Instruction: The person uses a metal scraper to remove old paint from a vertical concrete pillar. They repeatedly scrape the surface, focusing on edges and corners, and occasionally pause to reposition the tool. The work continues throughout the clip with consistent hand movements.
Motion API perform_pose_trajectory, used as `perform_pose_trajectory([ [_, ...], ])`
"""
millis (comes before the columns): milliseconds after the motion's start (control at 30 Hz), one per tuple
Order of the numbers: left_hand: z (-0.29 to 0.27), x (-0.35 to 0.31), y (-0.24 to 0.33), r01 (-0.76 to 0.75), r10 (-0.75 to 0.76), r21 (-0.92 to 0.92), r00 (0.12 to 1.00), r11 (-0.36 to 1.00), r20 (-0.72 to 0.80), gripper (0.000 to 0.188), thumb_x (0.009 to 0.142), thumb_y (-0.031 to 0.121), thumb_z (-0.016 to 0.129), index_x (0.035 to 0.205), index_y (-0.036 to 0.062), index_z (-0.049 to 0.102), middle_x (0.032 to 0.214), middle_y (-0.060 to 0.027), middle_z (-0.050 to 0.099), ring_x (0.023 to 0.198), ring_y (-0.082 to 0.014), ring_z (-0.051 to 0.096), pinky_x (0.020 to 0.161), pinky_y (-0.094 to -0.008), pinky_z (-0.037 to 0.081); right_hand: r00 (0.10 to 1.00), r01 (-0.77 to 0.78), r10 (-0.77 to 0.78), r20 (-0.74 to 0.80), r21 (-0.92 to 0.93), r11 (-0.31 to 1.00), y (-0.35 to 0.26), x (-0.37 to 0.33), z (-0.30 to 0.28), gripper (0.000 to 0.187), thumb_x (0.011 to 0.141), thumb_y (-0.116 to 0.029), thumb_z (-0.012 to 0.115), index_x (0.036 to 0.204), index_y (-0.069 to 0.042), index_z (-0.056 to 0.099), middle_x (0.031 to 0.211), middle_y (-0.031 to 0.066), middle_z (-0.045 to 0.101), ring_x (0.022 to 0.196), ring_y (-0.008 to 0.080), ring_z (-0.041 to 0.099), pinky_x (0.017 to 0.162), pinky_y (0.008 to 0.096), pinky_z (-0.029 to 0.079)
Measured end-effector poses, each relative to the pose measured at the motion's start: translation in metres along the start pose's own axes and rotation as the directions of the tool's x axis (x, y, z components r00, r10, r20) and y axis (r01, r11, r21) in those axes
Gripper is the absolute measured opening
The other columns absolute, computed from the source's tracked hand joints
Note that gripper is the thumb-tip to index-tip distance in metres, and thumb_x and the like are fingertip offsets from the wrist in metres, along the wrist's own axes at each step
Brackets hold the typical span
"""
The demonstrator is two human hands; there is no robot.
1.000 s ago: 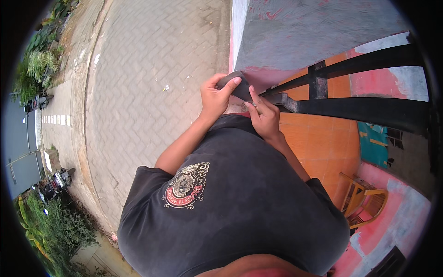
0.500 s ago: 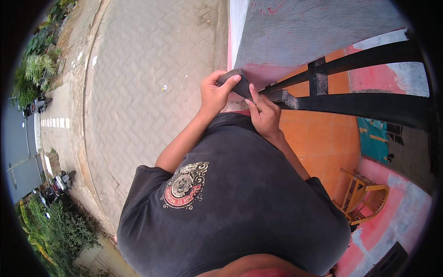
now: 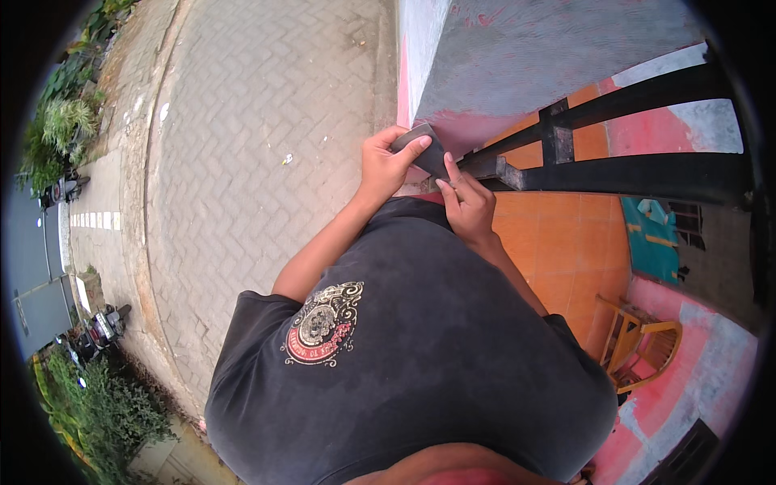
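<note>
A small dark grey sheet (image 3: 435, 158), looking like a piece of folded sandpaper, is held up between my hands in front of my chest. My left hand (image 3: 385, 167) grips its left part, thumb pressed flat on top and the fingers hidden behind. My right hand (image 3: 470, 207) pinches the lower right edge between thumb and index finger, with its other fingers curled. Just beyond the sheet rises the corner of a wall (image 3: 517, 73), patchy grey over pink. Whether the sheet touches that wall cannot be made out.
Black wooden rails (image 3: 638, 182) run to the right, close by my right hand. Past them lie an orange tiled floor (image 3: 550, 250) and a wooden chair (image 3: 638, 343). A paved path (image 3: 250, 162) stretches along the left, with parked motorcycles (image 3: 97, 331) and bushes farther off.
Both hands have shifted slightly right with the sandpaper. It now looks more creased and tilted, with a lighter strip showing near my left thumb. My right index finger has moved a little along its edge.
</note>
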State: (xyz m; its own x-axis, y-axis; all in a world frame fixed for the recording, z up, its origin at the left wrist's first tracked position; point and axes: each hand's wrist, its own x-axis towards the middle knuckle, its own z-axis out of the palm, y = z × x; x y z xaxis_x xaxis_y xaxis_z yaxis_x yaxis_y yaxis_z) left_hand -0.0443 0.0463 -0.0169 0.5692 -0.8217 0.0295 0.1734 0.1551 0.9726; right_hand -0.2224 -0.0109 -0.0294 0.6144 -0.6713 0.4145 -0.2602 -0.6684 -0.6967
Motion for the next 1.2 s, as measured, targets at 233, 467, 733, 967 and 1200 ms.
perform_pose_trajectory([
  [233,0.0041,-0.0011,0.0019,-0.008,0.008,-0.006,1.0,1.0,0.005,0.013,0.09,0.011,0.078,0.092,-0.0013,0.073,0.079,-0.002,0.072,0.072,-0.0054,0.064,0.063,-0.0219,0.05,0.996,0.055,-0.053,-0.074,0.026,0.998,0.0001,-0.0017,0.0013,0.055,0.087,-0.005,0.072,0.141,-0.014,0.062,0.085,0.0125,0.069,0.064,0.0268,0.066,0.058,0.037,0.05],
  [467,0.0014,-0.0018,0.0033,-0.031,0.03,-0.031,0.999,0.999,-0.042,0.014,0.091,0.011,0.078,0.091,-0.0015,0.072,0.08,-0.0028,0.073,0.072,-0.0058,0.064,0.063,-0.0223,0.051,1.0,0.026,-0.026,0.004,-0.005,1.0,0.0013,0.0003,0.0005,0.057,0.088,-0.005,0.072,0.143,-0.015,0.06,0.082,0.0123,0.068,0.061,0.027,0.063,0.058,0.037,0.049],
  [733,0.0028,-0.0016,-0.0032,0.006,-0.006,-0.04,1.0,0.999,-0.009,0.015,0.091,0.012,0.078,0.092,-0.0016,0.072,0.081,-0.0045,0.073,0.073,-0.0077,0.066,0.065,-0.0236,0.051,0.999,-0.022,0.023,0.023,-0.03,0.999,-0.0023,-0.0032,-0.0038,0.056,0.088,-0.001,0.072,0.142,-0.009,0.06,0.086,0.0167,0.069,0.066,0.0245,0.065,0.064,0.0326,0.052],
  [967,0.0011,-0.0016,0.0052,-0.033,0.03,-0.047,0.998,0.998,-0.05,0.014,0.091,0.011,0.078,0.091,-0.0013,0.072,0.08,-0.0028,0.072,0.071,-0.0061,0.064,0.063,-0.0219,0.05,1.0,0.024,-0.024,-0.004,-0.015,1.0,-0.004,0.0025,-0.0009,0.056,0.088,-0.005,0.071,0.142,-0.016,0.061,0.079,0.0104,0.066,0.061,0.0259,0.063,0.058,0.0358,0.05],
  [1200,0.0036,-0.0016,-0.0013,-0.05,0.05,-0.015,0.998,0.999,-0.023,0.014,0.091,0.012,0.078,0.093,-0.0014,0.072,0.081,-0.003,0.072,0.071,-0.006,0.064,0.063,-0.0222,0.05,0.999,0.019,-0.018,-0.039,0.028,0.999,-0.0053,0.0024,-0.0005,0.055,0.088,-0.005,0.071,0.141,-0.015,0.061,0.075,0.0099,0.063,0.06,0.0256,0.062,0.057,0.036,0.05],
])
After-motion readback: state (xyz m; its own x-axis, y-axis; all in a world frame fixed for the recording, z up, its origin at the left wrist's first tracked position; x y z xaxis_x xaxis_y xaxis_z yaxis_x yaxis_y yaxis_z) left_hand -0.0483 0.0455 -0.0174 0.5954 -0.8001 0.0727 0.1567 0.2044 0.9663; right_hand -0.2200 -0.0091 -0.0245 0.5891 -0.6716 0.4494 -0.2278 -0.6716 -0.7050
